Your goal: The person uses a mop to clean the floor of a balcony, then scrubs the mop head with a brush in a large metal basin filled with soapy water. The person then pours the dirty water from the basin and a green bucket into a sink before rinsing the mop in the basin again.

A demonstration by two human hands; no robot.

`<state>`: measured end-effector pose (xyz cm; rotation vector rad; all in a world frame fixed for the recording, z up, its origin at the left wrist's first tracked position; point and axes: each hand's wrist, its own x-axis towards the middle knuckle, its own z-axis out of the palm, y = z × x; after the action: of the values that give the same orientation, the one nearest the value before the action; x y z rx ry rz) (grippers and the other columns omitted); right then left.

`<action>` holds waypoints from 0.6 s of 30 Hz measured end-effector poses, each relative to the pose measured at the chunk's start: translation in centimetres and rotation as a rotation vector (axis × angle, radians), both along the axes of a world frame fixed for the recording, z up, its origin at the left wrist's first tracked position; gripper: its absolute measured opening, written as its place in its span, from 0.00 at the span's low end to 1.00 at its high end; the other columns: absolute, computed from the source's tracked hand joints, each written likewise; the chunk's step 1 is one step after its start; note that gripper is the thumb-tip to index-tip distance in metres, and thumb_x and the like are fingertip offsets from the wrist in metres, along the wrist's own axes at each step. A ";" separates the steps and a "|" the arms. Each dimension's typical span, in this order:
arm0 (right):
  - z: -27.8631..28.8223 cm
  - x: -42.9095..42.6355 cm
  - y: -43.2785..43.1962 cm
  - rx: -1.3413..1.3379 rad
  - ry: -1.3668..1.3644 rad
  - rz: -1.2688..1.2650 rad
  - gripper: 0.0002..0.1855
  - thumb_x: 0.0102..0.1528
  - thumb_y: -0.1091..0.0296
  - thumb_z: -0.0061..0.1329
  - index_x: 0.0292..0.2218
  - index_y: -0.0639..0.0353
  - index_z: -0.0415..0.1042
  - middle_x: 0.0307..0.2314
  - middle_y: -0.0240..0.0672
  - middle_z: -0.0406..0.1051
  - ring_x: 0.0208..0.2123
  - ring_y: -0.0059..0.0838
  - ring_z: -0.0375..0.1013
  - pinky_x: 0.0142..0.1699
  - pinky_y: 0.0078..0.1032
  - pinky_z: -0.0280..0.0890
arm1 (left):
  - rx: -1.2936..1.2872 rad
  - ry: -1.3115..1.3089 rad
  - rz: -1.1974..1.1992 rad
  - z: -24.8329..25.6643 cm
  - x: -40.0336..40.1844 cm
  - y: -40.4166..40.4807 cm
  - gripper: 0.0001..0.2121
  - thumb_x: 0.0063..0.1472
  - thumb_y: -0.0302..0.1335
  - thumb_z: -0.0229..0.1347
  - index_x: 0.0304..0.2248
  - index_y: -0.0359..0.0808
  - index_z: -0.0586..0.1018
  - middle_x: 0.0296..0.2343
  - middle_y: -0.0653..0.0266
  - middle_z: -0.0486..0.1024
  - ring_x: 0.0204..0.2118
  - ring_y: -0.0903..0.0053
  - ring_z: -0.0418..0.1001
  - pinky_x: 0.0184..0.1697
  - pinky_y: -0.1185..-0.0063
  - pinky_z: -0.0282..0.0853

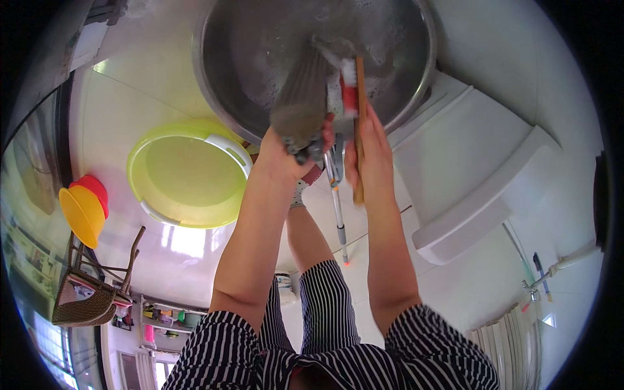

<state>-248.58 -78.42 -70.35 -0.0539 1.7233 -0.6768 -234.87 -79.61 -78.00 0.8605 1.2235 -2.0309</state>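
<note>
My left hand (302, 148) grips a dark grey, ribbed, mop-like piece (302, 87), blurred, over a large metal basin (199, 63) of cloudy, sudsy water. In my right hand (373, 141) is a wooden scrubbing brush (360, 97) held on edge, its white and red bristles facing left towards the grey piece. Between my wrists a metal telescopic pole (340, 209) slopes down towards the floor; its upper end is by the grey piece, and I cannot tell whether the two are joined.
A lime-green plastic tub (187, 170) with white handles is left of the basin. Further left are a yellow bowl (82, 214), a red bowl (95, 187) and a woven chair (90, 302). A white toilet-like fixture (468, 161) stands right. Near the right wall is a tap (531, 290).
</note>
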 end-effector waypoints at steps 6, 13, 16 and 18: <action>7.6 0.3 0.7 0.052 -0.156 0.368 0.25 0.63 0.57 0.34 0.59 0.51 0.53 0.16 0.24 0.60 0.16 0.11 0.59 0.20 0.13 0.57 | -0.132 -0.096 -0.003 -0.4 -0.8 1.3 0.16 0.63 0.36 0.41 0.42 0.34 0.71 0.37 0.54 0.73 0.37 0.67 0.73 0.34 0.73 0.74; -15.9 -5.6 -2.7 -0.316 0.540 0.949 0.22 0.63 0.54 0.32 0.55 0.48 0.60 0.38 0.51 0.71 0.40 0.50 0.70 0.43 0.33 0.64 | -0.217 -0.050 -0.111 -0.9 -1.4 0.8 0.16 0.64 0.38 0.43 0.43 0.34 0.70 0.34 0.58 0.73 0.26 0.72 0.73 0.23 0.77 0.71; -22.2 -9.4 -7.1 -0.189 0.552 1.066 0.22 0.62 0.53 0.33 0.55 0.47 0.61 0.39 0.49 0.71 0.40 0.45 0.72 0.44 0.30 0.65 | -0.145 -0.096 -0.098 0.5 -3.8 -0.6 0.18 0.64 0.36 0.40 0.45 0.29 0.65 0.34 0.48 0.69 0.29 0.66 0.70 0.25 0.72 0.69; -22.7 -9.6 -8.8 -0.039 0.406 0.907 0.22 0.62 0.54 0.35 0.56 0.47 0.60 0.39 0.42 0.72 0.38 0.37 0.72 0.45 0.27 0.64 | -0.170 -0.156 -0.062 0.7 -5.3 -0.9 0.18 0.64 0.39 0.41 0.46 0.33 0.66 0.35 0.52 0.70 0.31 0.68 0.70 0.26 0.72 0.70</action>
<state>-258.22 -87.17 -93.05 -0.9918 1.8181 -0.0114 -240.17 -80.49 -77.30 0.9642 0.9363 -2.0399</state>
